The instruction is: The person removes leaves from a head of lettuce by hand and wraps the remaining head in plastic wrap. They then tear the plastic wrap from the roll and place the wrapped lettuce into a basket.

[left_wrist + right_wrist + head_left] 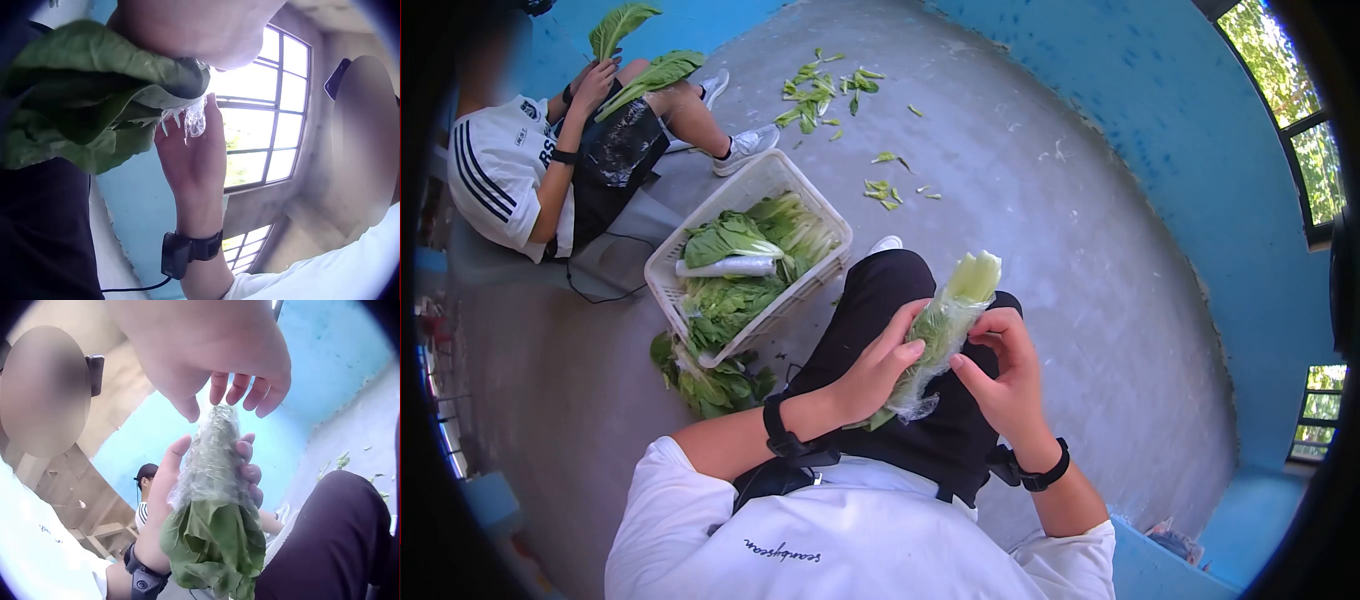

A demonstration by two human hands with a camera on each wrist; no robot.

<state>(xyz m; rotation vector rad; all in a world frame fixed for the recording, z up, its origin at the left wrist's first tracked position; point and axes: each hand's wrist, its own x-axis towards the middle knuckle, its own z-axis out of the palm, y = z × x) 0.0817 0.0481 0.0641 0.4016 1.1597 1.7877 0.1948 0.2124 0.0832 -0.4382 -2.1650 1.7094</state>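
Observation:
A bundle of leafy greens (940,335), wrapped round its middle in clear film, lies tilted over the lap with its pale stalk ends upward. The left hand (878,372) grips it from the side, thumb over the film; the right wrist view shows the left hand's fingers (250,470) curled round the far side. Close by the bundle's other side is the right hand (1006,388), its fingers loosely bent and thumb apart; whether the fingertips touch the film cannot be told. Green leaves (75,94) spread from the lower end, and a loose flap of film (195,120) hangs there.
A white crate (662,262) of greens with a film roll (728,267) on top stands at the left; more greens (712,385) lie beside it. Leaf scraps (808,98) are scattered on the floor. Another person (500,175) sits at upper left holding leaves.

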